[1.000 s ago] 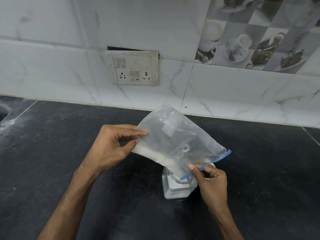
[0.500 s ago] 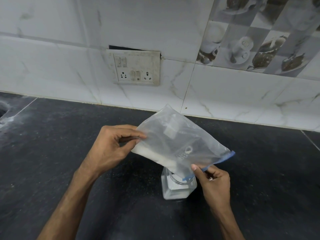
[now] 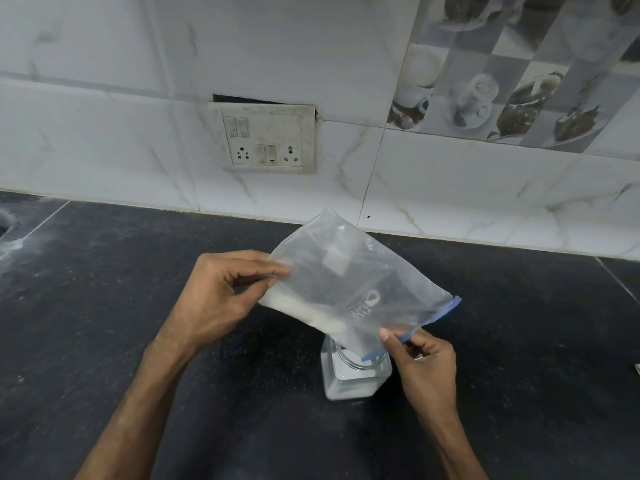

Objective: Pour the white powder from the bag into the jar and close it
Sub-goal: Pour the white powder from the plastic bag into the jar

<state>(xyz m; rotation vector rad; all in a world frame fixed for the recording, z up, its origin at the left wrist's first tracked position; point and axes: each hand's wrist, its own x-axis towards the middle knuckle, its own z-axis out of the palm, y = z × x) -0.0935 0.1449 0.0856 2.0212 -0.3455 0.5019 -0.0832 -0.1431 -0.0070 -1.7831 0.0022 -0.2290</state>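
Two grips hold the bag tilted over the jar on the surface: your left hand pinches its raised end, your right hand pinches the blue-edged mouth at the jar's rim, with powder along the lower fold.

clear bag tilted, blue mouth over open jar; white powder inside

Home kitchen here: a dark speckled stone counter under white marble-look wall tiles, picture tiles of cups and dishes, a grimy switch-and-socket plate, possibly a sink rim far left
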